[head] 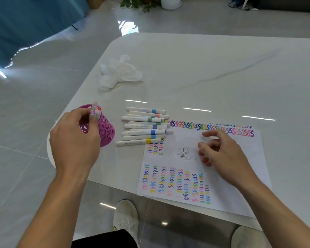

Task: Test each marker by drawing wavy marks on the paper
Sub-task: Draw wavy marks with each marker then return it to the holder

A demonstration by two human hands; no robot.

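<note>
Step in hand: picking the next marker to test. The left hand [73, 140] is at the pink holder [106, 133], near the front-left corner of the tabletop [222, 68], with thumb and fingers pinching the purple-capped marker [92, 114]. That marker sits in the holder with a few others. It stands close to upright, long axis vertical, cap end up and the rest hidden by the hand and the holder wall.

The right hand [222, 153] is over the paper [240, 194], grasping nothing, forefinger stretched out and the other fingers loosely bent. Can't tell if it touches the sheet.

The paper lies at the front edge of the tabletop, its near edge sticking out past that edge. A row of wavy marks [213, 127] runs along its far edge, columns of them fill its near-left part, and a small sketch [183, 153] sits mid-sheet.

The loose markers [143, 127] lie in a stack between holder and paper, the stack's right ends overlapping the paper's far-left corner. Their long axes run left-right, coloured bands toward the right. A crumpled tissue [120, 72] lies further back, near the left edge.

Next move, as I judge it: lift the marker straight up out of the holder, uncap it with both hands, tip down onto a blank patch. Right half of the sheet looks free.
</note>
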